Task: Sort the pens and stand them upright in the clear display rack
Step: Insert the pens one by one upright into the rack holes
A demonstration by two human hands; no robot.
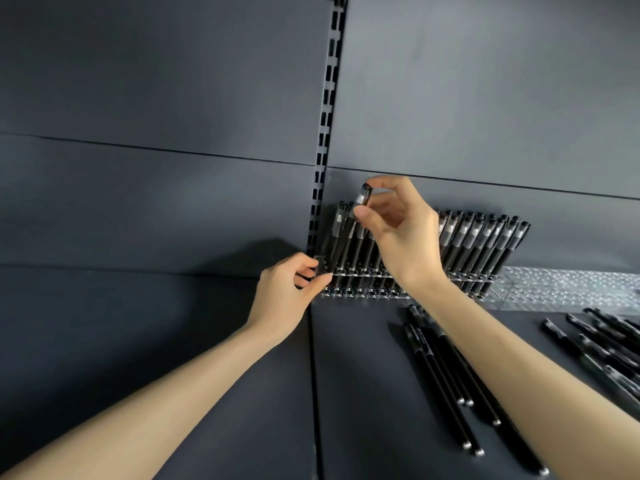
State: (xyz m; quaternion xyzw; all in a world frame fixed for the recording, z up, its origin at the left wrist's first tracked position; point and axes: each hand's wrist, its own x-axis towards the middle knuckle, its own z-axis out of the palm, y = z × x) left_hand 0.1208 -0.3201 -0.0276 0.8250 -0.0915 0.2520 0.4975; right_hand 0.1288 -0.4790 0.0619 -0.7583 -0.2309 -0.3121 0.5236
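A clear display rack (540, 289) stands against the back panel of a dark shelf, with several black pens (485, 244) standing upright in it. My right hand (398, 233) pinches the cap end of one black pen (360, 199) above the rack's left part; the pen tilts down toward the holes. My left hand (287, 292) grips the rack's left end between thumb and fingers. Several loose black pens (440, 368) lie on the shelf in front of the rack, partly under my right forearm.
Another heap of black pens (602, 341) lies at the right edge of the shelf. The right part of the rack holds no pens. A slotted upright strip (327, 133) runs up the back wall. A seam (313, 375) splits the shelf boards.
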